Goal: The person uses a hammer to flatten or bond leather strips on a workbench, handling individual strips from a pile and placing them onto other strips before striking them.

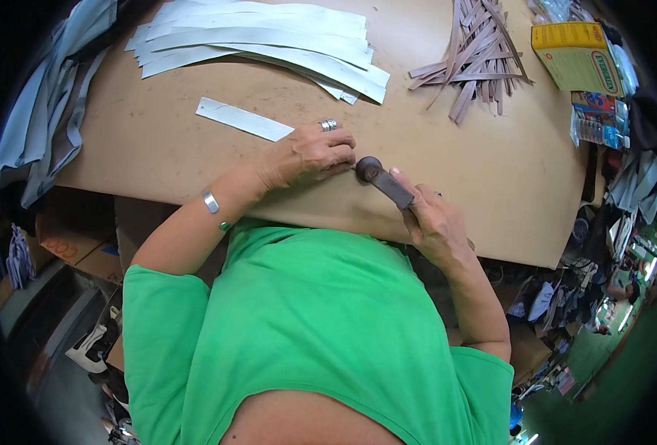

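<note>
My right hand (438, 222) grips a dark metal hammer (393, 189) near the front edge of the table. The hammer's round face points up and left, and most of its handle is hidden. Close to that face, my left hand (315, 154) rests on the tabletop with curled fingers pressed together. Whatever lies under those fingertips is too small or covered to name. A short white strip (241, 119) lies flat beside my left hand, its right end reaching the back of the hand; I cannot tell whether it continues underneath.
Long white strips (261, 37) are fanned at the far left of the tan table (491, 178). Thin brownish strips (480, 63) form a loose heap farther right. A yellow box (576, 55) and a plastic bottle (601, 133) stand by the right edge. Grey-blue material (54, 96) hangs at left.
</note>
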`<control>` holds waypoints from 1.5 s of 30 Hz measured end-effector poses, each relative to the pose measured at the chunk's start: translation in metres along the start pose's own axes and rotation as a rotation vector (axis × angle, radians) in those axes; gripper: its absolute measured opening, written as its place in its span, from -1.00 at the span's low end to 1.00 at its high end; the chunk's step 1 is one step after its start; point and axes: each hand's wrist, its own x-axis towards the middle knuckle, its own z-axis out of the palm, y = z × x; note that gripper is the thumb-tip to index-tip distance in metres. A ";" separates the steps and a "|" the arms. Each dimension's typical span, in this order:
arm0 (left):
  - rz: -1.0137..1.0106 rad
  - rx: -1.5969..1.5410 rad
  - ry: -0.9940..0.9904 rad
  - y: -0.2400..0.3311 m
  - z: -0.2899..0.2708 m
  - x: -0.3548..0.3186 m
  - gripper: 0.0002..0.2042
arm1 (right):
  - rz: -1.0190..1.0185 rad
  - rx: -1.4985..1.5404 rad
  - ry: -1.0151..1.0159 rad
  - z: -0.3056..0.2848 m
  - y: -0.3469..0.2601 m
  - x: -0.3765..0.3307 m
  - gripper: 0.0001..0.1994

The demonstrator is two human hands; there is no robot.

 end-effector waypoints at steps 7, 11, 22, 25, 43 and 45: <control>-0.067 -0.011 0.031 -0.005 -0.015 -0.011 -0.87 | -0.023 0.067 0.043 0.006 0.008 -0.002 -0.39; -0.042 -0.013 0.021 -0.008 -0.015 -0.011 -0.87 | -0.022 0.042 0.045 -0.001 0.002 0.004 -0.38; 0.071 0.115 0.024 -0.009 -0.018 -0.011 -0.89 | -0.052 0.060 0.055 0.003 -0.008 0.017 -0.40; 0.010 0.084 0.049 -0.015 -0.022 -0.021 -0.88 | -0.029 0.072 -0.002 0.004 -0.004 0.016 -0.40; 0.004 0.050 0.071 -0.018 -0.022 -0.025 -0.88 | -0.093 0.039 0.028 0.005 -0.002 0.025 -0.39; -0.011 0.051 0.084 -0.013 -0.018 -0.024 -0.88 | -0.037 0.043 0.024 -0.002 -0.003 0.019 -0.38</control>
